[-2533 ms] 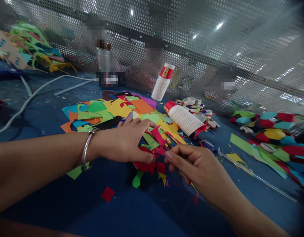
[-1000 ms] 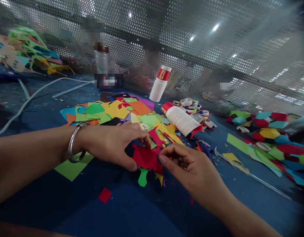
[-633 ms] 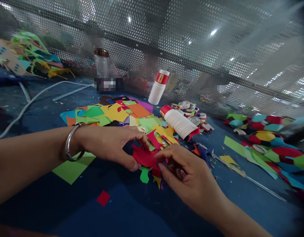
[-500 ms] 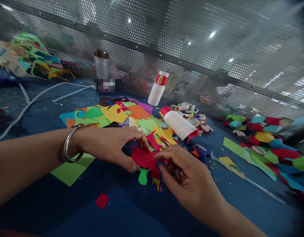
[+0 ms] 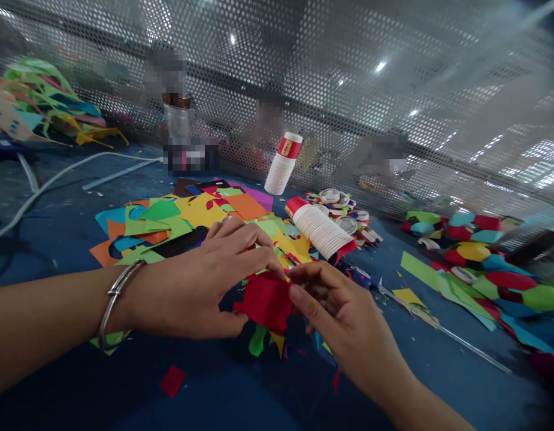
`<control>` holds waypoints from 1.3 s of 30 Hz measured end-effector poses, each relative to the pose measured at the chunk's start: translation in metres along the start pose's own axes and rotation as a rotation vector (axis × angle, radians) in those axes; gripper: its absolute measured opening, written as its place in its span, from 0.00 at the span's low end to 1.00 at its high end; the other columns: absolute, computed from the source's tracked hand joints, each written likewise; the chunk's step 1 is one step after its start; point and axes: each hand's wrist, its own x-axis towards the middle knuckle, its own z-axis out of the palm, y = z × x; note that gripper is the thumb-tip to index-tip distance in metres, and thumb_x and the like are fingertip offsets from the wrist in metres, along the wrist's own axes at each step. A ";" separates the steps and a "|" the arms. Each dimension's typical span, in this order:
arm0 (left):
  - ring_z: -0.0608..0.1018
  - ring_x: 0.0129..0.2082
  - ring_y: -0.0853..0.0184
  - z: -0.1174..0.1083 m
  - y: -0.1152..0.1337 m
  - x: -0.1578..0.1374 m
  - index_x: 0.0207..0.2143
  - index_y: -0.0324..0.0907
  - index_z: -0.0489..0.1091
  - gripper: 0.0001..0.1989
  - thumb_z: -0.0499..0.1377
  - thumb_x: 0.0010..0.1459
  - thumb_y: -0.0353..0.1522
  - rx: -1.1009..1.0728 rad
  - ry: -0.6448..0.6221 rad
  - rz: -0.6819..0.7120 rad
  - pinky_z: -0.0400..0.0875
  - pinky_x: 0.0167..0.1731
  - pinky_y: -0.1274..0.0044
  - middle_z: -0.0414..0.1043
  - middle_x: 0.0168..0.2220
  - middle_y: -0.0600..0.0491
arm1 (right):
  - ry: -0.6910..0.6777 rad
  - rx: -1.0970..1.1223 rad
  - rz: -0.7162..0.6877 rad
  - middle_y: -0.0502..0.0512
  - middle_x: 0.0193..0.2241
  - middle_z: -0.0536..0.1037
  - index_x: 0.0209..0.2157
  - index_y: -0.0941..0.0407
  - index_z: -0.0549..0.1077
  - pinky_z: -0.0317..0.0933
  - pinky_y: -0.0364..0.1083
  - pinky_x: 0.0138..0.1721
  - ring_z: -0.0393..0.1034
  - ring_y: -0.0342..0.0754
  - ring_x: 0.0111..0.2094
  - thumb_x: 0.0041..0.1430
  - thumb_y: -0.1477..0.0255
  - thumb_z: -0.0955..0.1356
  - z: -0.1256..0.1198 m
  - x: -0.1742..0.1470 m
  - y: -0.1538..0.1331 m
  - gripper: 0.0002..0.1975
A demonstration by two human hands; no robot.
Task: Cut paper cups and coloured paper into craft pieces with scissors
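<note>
A piece of red paper [image 5: 264,304] is raised between my two hands, above the blue table. My left hand [image 5: 209,278], with a silver bangle at the wrist, curls over its upper left side, fingertips on the top edge and thumb by the left edge. The right edge is pinched between thumb and forefinger of my right hand [image 5: 344,320]; the other fingers are curled under. Beneath the paper a green paper shape [image 5: 257,341] and a yellow scrap [image 5: 277,343] peek out. A small red paper square [image 5: 173,381] lies nearer to me.
Coloured paper scraps [image 5: 200,206] are heaped beyond my hands. One stack of paper cups [image 5: 281,170] stands; another cup stack [image 5: 324,230] lies on its side. Joined coloured paper shapes [image 5: 496,269] lie right, near a thin clear stick [image 5: 474,347]. A perforated metal screen [image 5: 326,72] rises behind.
The red paper has been lifted and tilted up, its face now toward me. My left hand has shifted slightly down and its fingers have closed on the paper's edge; the view has moved slightly.
</note>
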 end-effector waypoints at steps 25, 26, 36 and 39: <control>0.79 0.45 0.61 0.008 -0.024 0.002 0.58 0.49 0.64 0.28 0.68 0.58 0.40 -0.898 -0.161 -0.350 0.75 0.43 0.68 0.74 0.46 0.51 | 0.003 0.131 0.034 0.50 0.32 0.76 0.43 0.54 0.75 0.69 0.38 0.24 0.68 0.40 0.25 0.63 0.63 0.72 0.001 0.001 -0.009 0.11; 0.79 0.45 0.61 0.009 -0.025 0.002 0.57 0.49 0.64 0.27 0.68 0.58 0.40 -0.885 -0.151 -0.350 0.75 0.42 0.68 0.74 0.46 0.51 | 0.012 0.127 0.030 0.50 0.32 0.76 0.43 0.54 0.75 0.68 0.38 0.24 0.68 0.40 0.26 0.64 0.63 0.72 0.001 0.001 -0.008 0.11; 0.78 0.38 0.66 0.007 -0.010 0.002 0.45 0.44 0.72 0.11 0.63 0.59 0.28 -0.314 0.227 -0.141 0.74 0.38 0.74 0.77 0.42 0.53 | 0.205 0.034 -0.010 0.55 0.41 0.79 0.48 0.52 0.73 0.69 0.47 0.34 0.73 0.48 0.37 0.65 0.60 0.71 -0.004 0.001 -0.004 0.15; 0.77 0.44 0.64 0.009 -0.009 0.001 0.45 0.44 0.72 0.13 0.59 0.60 0.22 -0.084 0.282 0.030 0.74 0.45 0.72 0.76 0.45 0.52 | 0.189 0.069 0.024 0.55 0.39 0.79 0.46 0.52 0.74 0.67 0.46 0.31 0.72 0.48 0.34 0.65 0.59 0.70 -0.005 0.003 -0.002 0.14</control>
